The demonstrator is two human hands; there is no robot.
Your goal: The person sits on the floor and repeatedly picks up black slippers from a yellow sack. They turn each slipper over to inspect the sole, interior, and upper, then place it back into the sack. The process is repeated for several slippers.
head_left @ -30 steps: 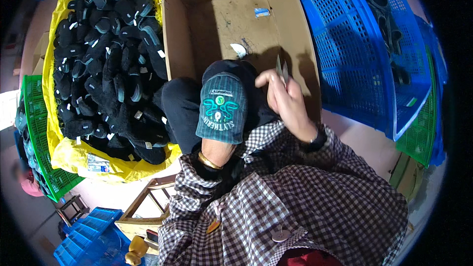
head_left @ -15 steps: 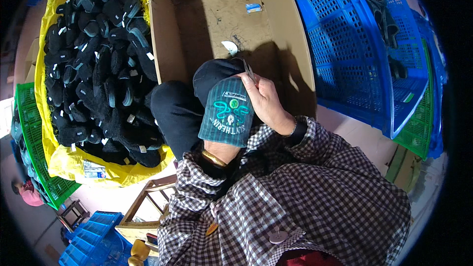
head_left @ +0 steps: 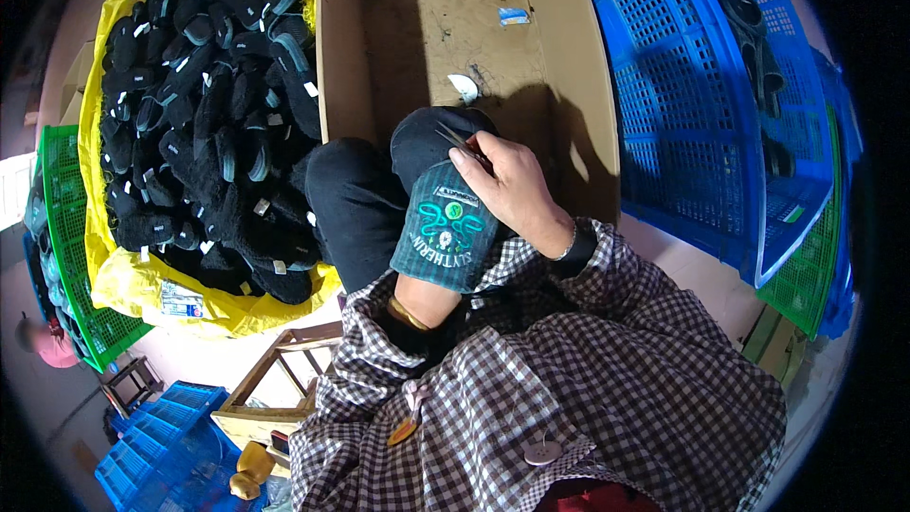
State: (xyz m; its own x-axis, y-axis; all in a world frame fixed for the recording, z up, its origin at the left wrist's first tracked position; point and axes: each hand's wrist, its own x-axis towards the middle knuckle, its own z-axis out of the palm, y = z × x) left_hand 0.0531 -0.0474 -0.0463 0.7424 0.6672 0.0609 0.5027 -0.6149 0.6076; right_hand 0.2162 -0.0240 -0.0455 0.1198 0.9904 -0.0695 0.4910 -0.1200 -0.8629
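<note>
A dark green striped slipper, with embroidered snakes and lettering on its upper, is pulled over my left hand. Only the wrist shows below the slipper opening; the fingers are hidden inside. My right hand is closed round small metal thread snips, its thumb on top. The snips lie at the slipper's toe end, over my dark-trousered knee. From this view I cannot make out whether the blades touch the fabric.
An open cardboard box stands in front of my knees, with scraps inside. On the left, a yellow sack is heaped with black fluffy slippers. Blue perforated crates rise on the right. A wooden stool stands lower left.
My right hand has tilted, and the snips now point more to the left across the slipper's toe. The slipper stays on my left hand. The whole view has shifted slightly.
</note>
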